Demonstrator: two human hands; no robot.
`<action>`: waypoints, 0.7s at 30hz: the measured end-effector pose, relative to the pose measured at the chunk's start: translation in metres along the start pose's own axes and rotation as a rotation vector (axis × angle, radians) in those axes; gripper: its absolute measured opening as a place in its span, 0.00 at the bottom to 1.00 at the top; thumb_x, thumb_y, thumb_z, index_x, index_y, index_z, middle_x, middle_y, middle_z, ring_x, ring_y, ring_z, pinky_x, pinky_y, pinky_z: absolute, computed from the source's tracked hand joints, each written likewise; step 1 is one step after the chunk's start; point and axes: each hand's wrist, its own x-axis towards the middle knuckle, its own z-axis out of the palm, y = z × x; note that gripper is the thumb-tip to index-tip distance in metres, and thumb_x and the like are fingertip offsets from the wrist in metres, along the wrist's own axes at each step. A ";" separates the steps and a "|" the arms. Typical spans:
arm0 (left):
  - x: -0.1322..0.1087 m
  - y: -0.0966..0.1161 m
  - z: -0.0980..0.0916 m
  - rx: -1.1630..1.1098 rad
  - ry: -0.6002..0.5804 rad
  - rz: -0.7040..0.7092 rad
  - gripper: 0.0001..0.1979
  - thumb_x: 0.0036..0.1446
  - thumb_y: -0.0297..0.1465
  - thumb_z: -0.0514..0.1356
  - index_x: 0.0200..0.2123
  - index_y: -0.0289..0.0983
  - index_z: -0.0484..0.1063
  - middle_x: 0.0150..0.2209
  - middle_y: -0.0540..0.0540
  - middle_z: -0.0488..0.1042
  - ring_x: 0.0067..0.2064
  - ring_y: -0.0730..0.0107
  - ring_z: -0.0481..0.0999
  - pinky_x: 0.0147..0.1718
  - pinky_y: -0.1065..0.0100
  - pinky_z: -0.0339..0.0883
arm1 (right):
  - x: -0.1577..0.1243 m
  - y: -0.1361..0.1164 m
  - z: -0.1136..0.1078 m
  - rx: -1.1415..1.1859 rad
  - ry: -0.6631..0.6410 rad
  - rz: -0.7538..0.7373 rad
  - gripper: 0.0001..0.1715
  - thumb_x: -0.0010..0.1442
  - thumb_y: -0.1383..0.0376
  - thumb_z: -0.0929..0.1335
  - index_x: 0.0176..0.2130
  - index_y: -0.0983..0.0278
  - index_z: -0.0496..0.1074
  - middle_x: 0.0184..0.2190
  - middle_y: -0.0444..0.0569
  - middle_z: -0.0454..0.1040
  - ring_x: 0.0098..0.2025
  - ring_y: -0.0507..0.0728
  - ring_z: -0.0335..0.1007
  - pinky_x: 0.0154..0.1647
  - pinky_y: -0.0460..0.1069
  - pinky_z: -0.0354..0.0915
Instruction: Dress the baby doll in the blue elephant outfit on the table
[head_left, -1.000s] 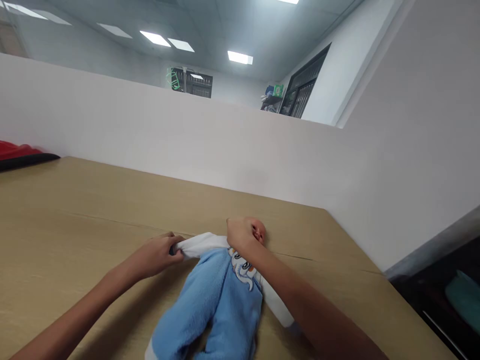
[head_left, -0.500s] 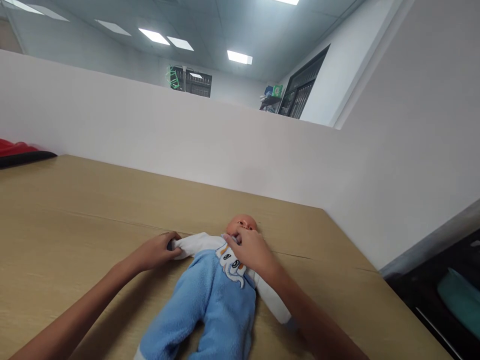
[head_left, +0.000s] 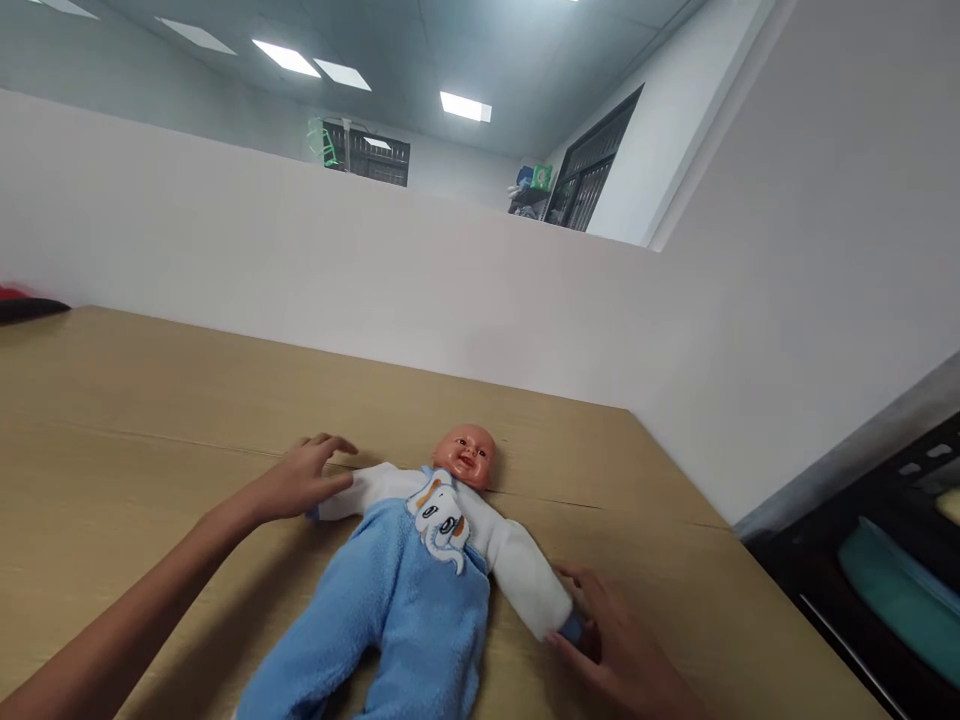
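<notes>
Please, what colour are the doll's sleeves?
The sleeves are white with blue ends, best in the head view.

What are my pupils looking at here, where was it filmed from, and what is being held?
No machine is at work: these are a person's two bare hands, seen by a camera worn on the head, looking forward and down. A doll in white sleeves and blue fleece lies on its back on a table. The left hand is open beside one sleeve. The right hand has thumb and fingers either side of the other blue cuff; how firmly it grips cannot be told.
</notes>
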 end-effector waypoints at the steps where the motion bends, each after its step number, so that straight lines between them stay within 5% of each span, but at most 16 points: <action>1: 0.002 0.017 0.000 -0.009 0.021 0.049 0.31 0.57 0.50 0.55 0.55 0.36 0.75 0.61 0.30 0.76 0.63 0.36 0.71 0.62 0.44 0.65 | -0.006 0.004 0.002 0.031 0.010 0.007 0.38 0.56 0.56 0.76 0.64 0.52 0.72 0.63 0.56 0.76 0.65 0.71 0.72 0.67 0.65 0.67; 5: 0.005 0.106 0.025 -0.030 -0.060 0.450 0.17 0.68 0.39 0.56 0.55 0.41 0.75 0.59 0.39 0.77 0.63 0.50 0.73 0.64 0.54 0.64 | -0.013 0.002 0.003 0.165 0.001 0.062 0.34 0.56 0.60 0.74 0.61 0.51 0.73 0.51 0.52 0.83 0.48 0.67 0.81 0.51 0.60 0.76; 9: 0.007 0.165 0.064 0.243 -0.301 0.607 0.06 0.57 0.33 0.71 0.39 0.41 0.82 0.48 0.39 0.82 0.57 0.40 0.77 0.57 0.47 0.66 | 0.001 -0.020 -0.020 0.140 0.165 0.018 0.23 0.56 0.58 0.76 0.51 0.56 0.77 0.46 0.51 0.83 0.47 0.65 0.81 0.50 0.57 0.74; 12: 0.011 0.174 0.073 0.275 -0.353 0.638 0.03 0.55 0.30 0.74 0.32 0.41 0.83 0.41 0.41 0.83 0.51 0.41 0.79 0.51 0.50 0.67 | 0.016 -0.043 -0.045 0.137 0.262 -0.143 0.19 0.59 0.57 0.76 0.49 0.57 0.77 0.45 0.50 0.83 0.46 0.62 0.81 0.51 0.55 0.74; 15: 0.011 0.171 0.067 0.264 -0.411 0.688 0.05 0.60 0.28 0.71 0.35 0.44 0.82 0.38 0.48 0.84 0.47 0.52 0.81 0.47 0.57 0.66 | 0.033 -0.059 -0.058 0.130 0.221 -0.277 0.17 0.62 0.57 0.76 0.49 0.57 0.78 0.43 0.48 0.82 0.45 0.60 0.79 0.49 0.54 0.72; 18: 0.005 0.169 0.062 0.227 -0.409 0.757 0.04 0.72 0.32 0.63 0.46 0.45 0.79 0.43 0.50 0.84 0.46 0.57 0.82 0.47 0.60 0.65 | 0.052 -0.064 -0.050 0.152 0.208 -0.321 0.18 0.62 0.56 0.77 0.49 0.59 0.77 0.42 0.48 0.80 0.43 0.59 0.77 0.47 0.53 0.71; 21: -0.002 0.164 0.064 0.259 -0.254 0.950 0.10 0.78 0.36 0.55 0.52 0.44 0.76 0.48 0.46 0.82 0.46 0.58 0.79 0.47 0.59 0.63 | 0.068 -0.064 -0.024 0.220 0.198 -0.308 0.15 0.59 0.60 0.78 0.45 0.61 0.77 0.39 0.46 0.78 0.40 0.57 0.75 0.44 0.51 0.70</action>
